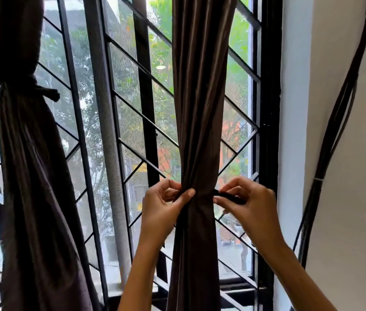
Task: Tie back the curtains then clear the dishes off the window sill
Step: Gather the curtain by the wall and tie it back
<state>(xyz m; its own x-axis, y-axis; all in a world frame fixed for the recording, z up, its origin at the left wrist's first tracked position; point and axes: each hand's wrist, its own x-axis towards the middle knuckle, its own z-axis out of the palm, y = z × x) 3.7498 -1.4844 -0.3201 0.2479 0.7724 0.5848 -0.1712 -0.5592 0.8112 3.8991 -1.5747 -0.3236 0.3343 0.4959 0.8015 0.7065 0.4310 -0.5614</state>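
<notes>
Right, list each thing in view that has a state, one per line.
Left brown satin curtain: gathered, already tied back with a dark band.
Right brown satin curtain: bunched at the middle, not yet tied.
Dark fabric tie strip: at the right curtain's side, end pinched, unknotted.
Left hand: grips the bunched curtain.
Right hand: pinches the tie strip.
Black metal window grille: behind both curtains, uncovered between them.

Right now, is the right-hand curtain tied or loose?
Gathered, not yet tied: both hands pinch the dark tie at the right-hand curtain; no knot shows.
</notes>
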